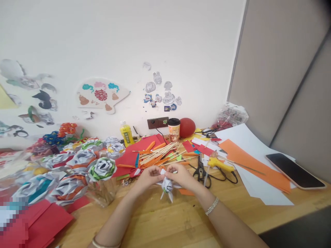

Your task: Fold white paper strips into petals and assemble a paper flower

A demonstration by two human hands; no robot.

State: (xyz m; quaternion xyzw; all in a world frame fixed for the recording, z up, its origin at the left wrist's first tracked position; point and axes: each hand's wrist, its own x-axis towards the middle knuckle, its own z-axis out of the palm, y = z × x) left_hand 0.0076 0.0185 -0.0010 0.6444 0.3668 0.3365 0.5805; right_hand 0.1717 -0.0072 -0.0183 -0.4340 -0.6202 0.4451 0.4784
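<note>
My left hand [148, 178] and my right hand [181, 175] meet over the middle of the wooden table [181, 220]. Both pinch a small folded paper flower [167, 186], white with printed grey and a touch of green, its pointed tips hanging down. The fingers of both hands are closed on its top. A bracelet circles my right wrist. Just behind the hands lies a heap of thin wooden sticks [157, 155] on red paper sheets [139, 151].
Several finished paper roses [77, 165] crowd the left, one in a glass jar [102, 193]. Scissors [200, 170] and a yellow glue gun [219, 164] lie right of the hands, then orange paper [248, 162], white sheets and a phone [294, 170]. A yellow bottle [126, 133], cup [173, 130] and red balloon [187, 127] stand by the wall.
</note>
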